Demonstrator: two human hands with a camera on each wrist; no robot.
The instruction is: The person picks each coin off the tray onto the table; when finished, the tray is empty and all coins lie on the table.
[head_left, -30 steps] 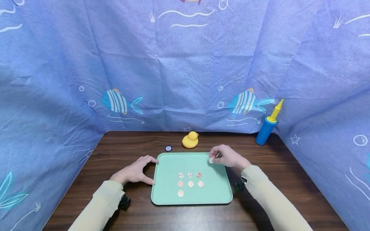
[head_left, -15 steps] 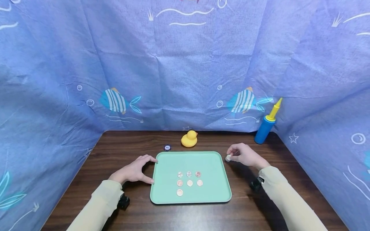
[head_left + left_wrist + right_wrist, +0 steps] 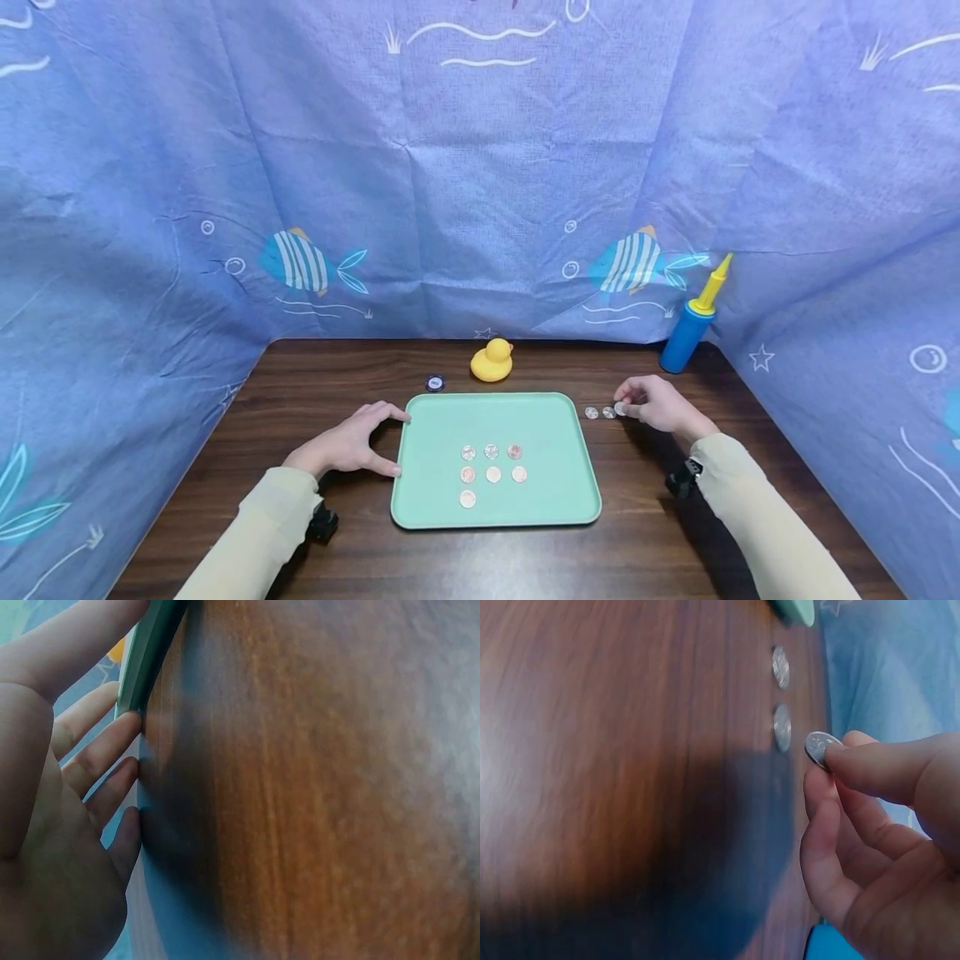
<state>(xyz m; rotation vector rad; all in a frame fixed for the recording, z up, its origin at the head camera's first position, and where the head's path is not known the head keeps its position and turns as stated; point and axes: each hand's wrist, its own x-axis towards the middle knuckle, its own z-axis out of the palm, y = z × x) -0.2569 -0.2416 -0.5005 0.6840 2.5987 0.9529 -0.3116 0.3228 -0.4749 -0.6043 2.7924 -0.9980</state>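
Observation:
My right hand (image 3: 660, 404) pinches a silver coin (image 3: 821, 748) between thumb and fingertips, held a little above the wooden table right of the tray. Two more silver coins lie flat in a row there: one coin (image 3: 592, 412) beside the tray's edge, the other coin (image 3: 609, 412) close to my fingertips. On the green tray (image 3: 540, 508) lie several coins in rows, silver ones and copper-coloured ones, such as the copper-coloured coin (image 3: 514, 451). With thumb and fingers spread, my left hand (image 3: 348, 442) touches the tray's left edge.
Behind the tray sit a yellow rubber duck (image 3: 492, 362) and a dark blue poker chip (image 3: 435, 382). A blue and yellow hand pump (image 3: 688, 333) stands at the back right corner. Blue fish-print cloth (image 3: 480, 208) encloses the table (image 3: 360, 550) at the back and sides.
My right hand has moved right, from over the tray's far right corner to the table beyond it, holding a coin. Two coins now show on the table there. My left hand stays put.

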